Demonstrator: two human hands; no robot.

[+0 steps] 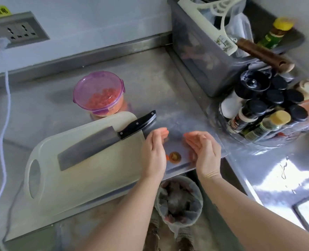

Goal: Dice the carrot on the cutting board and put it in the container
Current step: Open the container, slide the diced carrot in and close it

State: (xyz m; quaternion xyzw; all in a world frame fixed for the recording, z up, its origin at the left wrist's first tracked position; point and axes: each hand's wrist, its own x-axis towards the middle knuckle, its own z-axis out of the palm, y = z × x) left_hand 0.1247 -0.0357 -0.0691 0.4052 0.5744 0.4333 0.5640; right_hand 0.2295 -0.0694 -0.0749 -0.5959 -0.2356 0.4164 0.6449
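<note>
Carrot dice [103, 98] sat in the container [77, 95] behind the cutting board [95, 176], while a stub [174, 156] lay on the counter [168, 84] between the left hand [154, 156] and right hand [203, 153], both relaxed and holding nothing, so cupped palms would probably have gathered it best.

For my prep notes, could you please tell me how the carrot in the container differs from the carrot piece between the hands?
The diced carrot is small cubes; the carrot piece is one round disc. The diced carrot lies in the container, the carrot piece on the steel surface. Both look orange.
</note>
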